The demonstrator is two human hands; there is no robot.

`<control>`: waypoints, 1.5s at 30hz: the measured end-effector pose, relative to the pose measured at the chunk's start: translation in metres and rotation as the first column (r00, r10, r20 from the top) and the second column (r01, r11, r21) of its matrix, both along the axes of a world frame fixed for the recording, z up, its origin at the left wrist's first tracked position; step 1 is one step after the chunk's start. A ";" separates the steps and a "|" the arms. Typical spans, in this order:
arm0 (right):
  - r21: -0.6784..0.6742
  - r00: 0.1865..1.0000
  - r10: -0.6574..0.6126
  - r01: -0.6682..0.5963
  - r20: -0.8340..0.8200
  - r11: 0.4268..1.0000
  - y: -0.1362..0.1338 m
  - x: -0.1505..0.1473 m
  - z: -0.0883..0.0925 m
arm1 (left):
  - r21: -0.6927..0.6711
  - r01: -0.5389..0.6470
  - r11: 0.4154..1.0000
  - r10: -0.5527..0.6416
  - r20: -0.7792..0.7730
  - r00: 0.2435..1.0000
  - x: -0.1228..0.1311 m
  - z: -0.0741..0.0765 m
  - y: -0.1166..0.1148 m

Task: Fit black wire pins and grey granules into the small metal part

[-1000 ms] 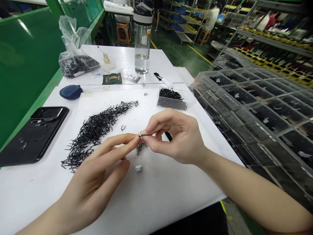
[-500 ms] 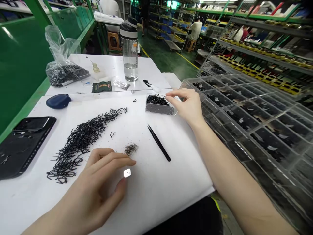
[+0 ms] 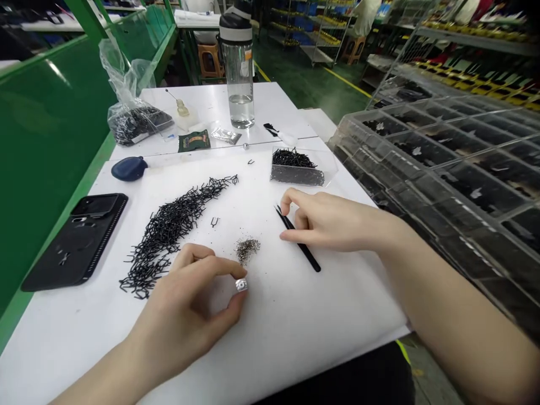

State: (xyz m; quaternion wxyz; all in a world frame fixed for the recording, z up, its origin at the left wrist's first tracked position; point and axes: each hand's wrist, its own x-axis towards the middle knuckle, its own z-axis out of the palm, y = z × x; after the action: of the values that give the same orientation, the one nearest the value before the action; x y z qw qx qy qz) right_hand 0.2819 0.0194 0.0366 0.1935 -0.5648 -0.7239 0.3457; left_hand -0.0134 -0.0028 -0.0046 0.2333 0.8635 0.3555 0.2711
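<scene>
Now your right hand (image 3: pixel 324 222) is back from the clear box (image 3: pixel 297 169), grip loosely spread over the tweezers (image 3: pixel 310 260) flat on the worktop (image 3: pixel 295 326), not lifted yet, while your left hand (image 3: pixel 189 304) pinches the silver part (image 3: pixel 241 284) by the grit pile (image 3: pixel 247 247).

Our left hand (image 3: pixel 189 306) pinches a small silver piece (image 3: pixel 241 284) against the white sheet (image 3: pixel 295 315), beside a grey heap (image 3: pixel 247 247). Our right hand (image 3: pixel 327 222) rests loose fingertips on the black tweezers (image 3: pixel 310 260), which lie flat.
</scene>
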 end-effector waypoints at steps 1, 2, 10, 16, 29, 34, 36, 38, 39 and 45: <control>-0.004 1.000 0.010 -0.010 -0.014 1.000 0.000 -0.005 -0.004 | 0.001 -0.017 1.000 0.017 -0.006 1.000 0.000 0.000 0.001; -0.004 0.999 0.019 -0.019 -0.035 1.000 0.001 -0.008 -0.007 | 0.002 -0.022 1.000 0.022 -0.012 1.000 0.000 0.000 0.001; -0.022 0.834 0.073 -0.102 -0.547 0.995 0.022 -0.004 -0.018 | 0.024 -0.003 1.000 0.003 0.011 1.000 0.003 0.003 0.001; -0.085 0.733 0.046 -0.140 -0.678 0.987 0.025 -0.009 -0.036 | 0.061 -0.002 0.998 0.003 -0.014 1.000 0.007 0.006 0.000; 0.154 0.903 0.191 -0.141 -0.386 0.978 0.022 -0.017 -0.040 | -0.043 -0.019 0.999 0.018 -0.025 1.000 0.005 0.008 0.003; 0.127 0.912 0.158 -0.118 -0.379 0.985 0.021 -0.016 -0.041 | -0.071 -0.020 0.997 0.018 -0.023 1.000 0.005 0.005 0.003; 0.102 0.920 0.157 -0.129 -0.358 0.986 0.021 -0.015 -0.039 | -0.090 -0.024 0.996 0.023 -0.012 1.000 0.006 0.005 0.002; 0.067 0.932 0.135 -0.119 -0.338 0.991 0.020 -0.016 -0.037 | -0.117 -0.041 0.992 0.041 -0.008 0.999 0.007 0.005 0.001; 0.053 0.936 0.122 -0.110 -0.330 0.993 0.019 -0.017 -0.036 | -0.128 -0.050 0.990 0.049 -0.012 0.999 0.007 0.006 0.001; 0.064 0.943 0.128 -0.114 -0.306 0.991 0.018 -0.018 -0.036 | -0.125 -0.036 0.991 0.036 0.000 0.999 0.005 0.007 0.000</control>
State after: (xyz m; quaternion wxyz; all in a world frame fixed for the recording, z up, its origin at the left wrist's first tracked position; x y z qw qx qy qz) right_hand 0.2637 0.0370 0.0008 0.2957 -0.4537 -0.7257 0.4243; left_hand -0.0081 -0.0024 0.0028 0.2825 0.8403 0.3870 0.2535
